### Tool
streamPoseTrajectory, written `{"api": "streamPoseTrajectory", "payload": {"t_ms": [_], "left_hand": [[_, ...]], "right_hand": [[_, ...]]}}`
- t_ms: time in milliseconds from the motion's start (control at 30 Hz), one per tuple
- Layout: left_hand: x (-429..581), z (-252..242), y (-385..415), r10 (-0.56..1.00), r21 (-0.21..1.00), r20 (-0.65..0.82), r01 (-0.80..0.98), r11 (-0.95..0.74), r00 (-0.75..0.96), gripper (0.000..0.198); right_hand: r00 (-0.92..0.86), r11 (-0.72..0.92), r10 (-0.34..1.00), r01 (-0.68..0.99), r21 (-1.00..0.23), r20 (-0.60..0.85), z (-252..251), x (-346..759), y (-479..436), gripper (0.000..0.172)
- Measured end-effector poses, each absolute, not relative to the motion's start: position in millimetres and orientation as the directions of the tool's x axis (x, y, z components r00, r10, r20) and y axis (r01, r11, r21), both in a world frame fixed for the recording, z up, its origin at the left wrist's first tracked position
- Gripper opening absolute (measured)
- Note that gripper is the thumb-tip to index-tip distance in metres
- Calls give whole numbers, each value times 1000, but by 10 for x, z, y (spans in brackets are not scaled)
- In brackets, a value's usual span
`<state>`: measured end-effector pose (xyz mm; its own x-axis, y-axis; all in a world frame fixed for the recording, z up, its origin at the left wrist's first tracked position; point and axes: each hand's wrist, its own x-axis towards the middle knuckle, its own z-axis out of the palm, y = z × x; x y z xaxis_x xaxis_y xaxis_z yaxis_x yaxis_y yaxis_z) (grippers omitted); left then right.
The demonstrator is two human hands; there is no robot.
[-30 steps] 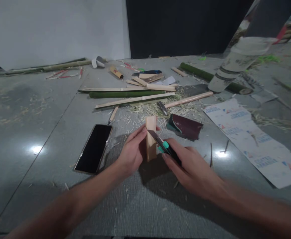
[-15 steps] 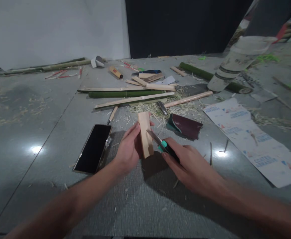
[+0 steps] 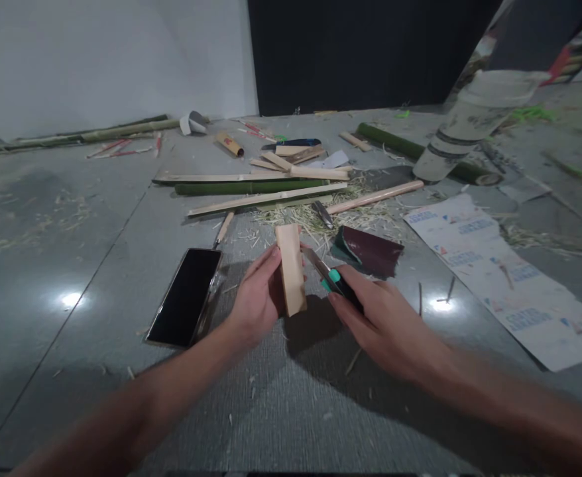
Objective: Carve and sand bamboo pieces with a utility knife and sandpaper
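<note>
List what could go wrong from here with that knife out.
The knife's bare blade, held in the right hand, points toward the left hand, so a slip might cut its fingers.
The wood piece seems held up by the left hand alone, so it could twist under pressure.
The phone lies near the left forearm and might get knocked.

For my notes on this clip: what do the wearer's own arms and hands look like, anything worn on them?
The left hand and right hand are ungloved, with no ring or watch showing. The left forearm and right forearm show no sleeve or cable; blur hides any small markings.
</note>
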<state>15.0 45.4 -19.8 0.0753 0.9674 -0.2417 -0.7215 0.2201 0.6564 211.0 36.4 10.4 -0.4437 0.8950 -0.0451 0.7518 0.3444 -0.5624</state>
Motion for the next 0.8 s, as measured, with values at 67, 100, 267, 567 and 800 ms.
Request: {"api": "streamPoseTrajectory", "payload": {"t_ms": [67, 100, 267, 567, 800], "left_hand": [[146, -219, 451, 961, 652, -267, -721, 236, 73, 23], [144, -225, 450, 959, 653, -273, -718, 241, 73, 23], [139, -219, 454, 960, 669, -272, -704, 238, 67, 20], [165, -234, 441, 958, 701, -280, -668, 249, 63, 22], [208, -250, 436, 969, 695, -235, -682, 226, 82, 16]], "right_hand": [[-443, 349, 896, 741, -574, -28, 106, 2110, 372, 13], [-444, 352, 896, 735, -580, -19, 107, 2109, 376, 14], [-445, 352, 896, 720, -598, -9, 123, 2104, 380, 14], [-433, 349, 901, 698, -625, 20, 165, 2107, 377, 11], [-425, 360, 904, 692, -626, 50, 179, 2115, 394, 10]]}}
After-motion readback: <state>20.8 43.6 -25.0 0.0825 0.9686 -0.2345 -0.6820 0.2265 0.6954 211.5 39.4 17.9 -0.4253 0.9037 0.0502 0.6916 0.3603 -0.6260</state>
